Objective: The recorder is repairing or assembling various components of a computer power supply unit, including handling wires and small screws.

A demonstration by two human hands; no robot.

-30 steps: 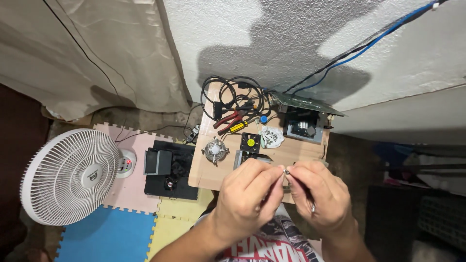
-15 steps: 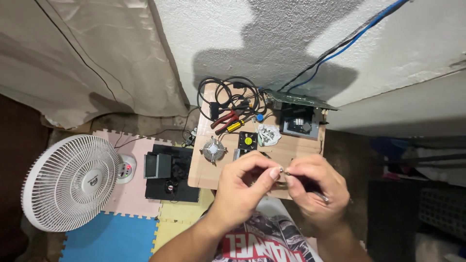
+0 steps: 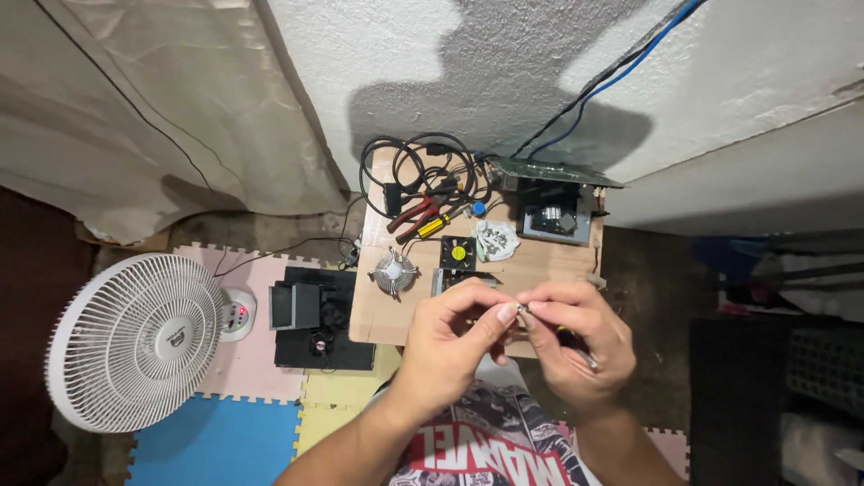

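Both hands up close over the near edge of the small wooden table (image 3: pixel 531 270), fingertips meeting. Left hand (image 3: pixel 450 346) pinching a tiny pale part (image 3: pixel 522 309) btwn thumb and forefinger; right hand (image 3: pixel 571 346) closed too, thumb and forefinger on the same part from the other side, w/ a slim dark tool (image 3: pixel 571 340) tucked under the palm, can't tell what kind. Part itself too small to identify. To do well, prob: keep wrists low and braced, work over the tabletop so a dropped bit lands on wood, not on the foam mats (image 3: pixel 216 450); light grip, no twisting hard. No packages or readable signs worth noting; only label-like marks: round yellow sticker at centre of the small black fan (image 3: pixel 458 253), small badge at hub of the white floor fan (image 3: pixel 135 342), red lights on its pale base. Elsewhere on table: round finned heatsink (image 3: pixel 393 272), red-handled pliers (image 3: pixel 409 214), coiled black cables (image 3: pixel 418 166), green circuit board (image 3: pixel 553 171) at far edge by the wall.
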